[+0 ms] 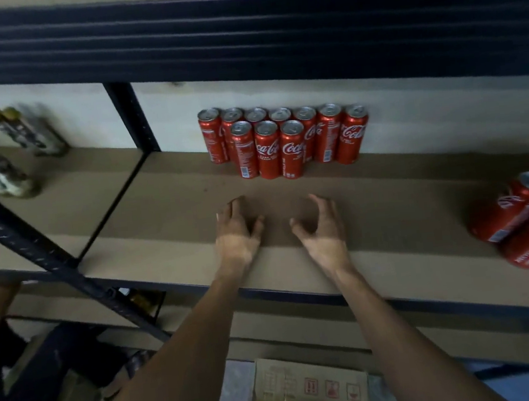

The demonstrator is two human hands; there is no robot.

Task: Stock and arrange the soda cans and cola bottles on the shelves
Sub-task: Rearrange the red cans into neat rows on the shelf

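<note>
We are between placements: the soda cans (283, 143) stand in two rows at the far middle of the shelf (161, 216), our left hand (238, 230) and right hand (320, 227) hover empty nearer us, fingers (321, 204) apart, so the next move probably calls for gripping the tilted cans (516, 211) at the right edge.

Lost to overlap, frame edges, blur and shadow

Three front cans (268, 150) cover the lower bodies of the middle cans in the back row (280, 114). The tilted cans (516, 208) at the right are cut off by the frame edge, so their count cannot be told. The bottles (27, 132) at the left are smeared by blur and their labels are unreadable. The cardboard box (307, 387) runs off the bottom edge. The clutter (78, 363) under the shelf (385, 188) is too dark to identify.
</note>
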